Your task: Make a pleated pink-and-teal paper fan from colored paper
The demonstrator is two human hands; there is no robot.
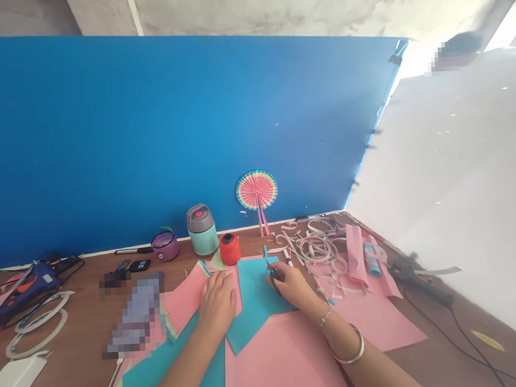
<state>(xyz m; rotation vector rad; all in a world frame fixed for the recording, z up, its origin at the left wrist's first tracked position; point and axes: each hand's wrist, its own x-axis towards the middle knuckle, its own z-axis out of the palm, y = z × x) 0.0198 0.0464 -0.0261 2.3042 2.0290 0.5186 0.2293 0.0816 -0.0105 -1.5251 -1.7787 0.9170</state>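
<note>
My right hand (291, 284) is wrapped round the dark handles of a pair of scissors (275, 272), whose blades point up and left over a teal paper sheet (254, 285). A narrow teal strip (265, 251) stands by the blade tips. My left hand (218, 301) lies flat, fingers stretched out, across the right end of a pleated pink paper strip (183, 302) with teal and yellow edging. Beneath both hands are larger sheets, including a pink sheet (286, 357) and a teal one (163, 363). Behind them, a round pleated paper fan (257, 190) leans on the blue board.
A red thread spool (230, 249), a mint jar (203, 233) and a purple cup (164, 245) line the back. Curled white strips (318, 248) and a glue stick (372, 260) lie right. Glue guns sit at left (41, 277) and right (420, 280), with trailing cords.
</note>
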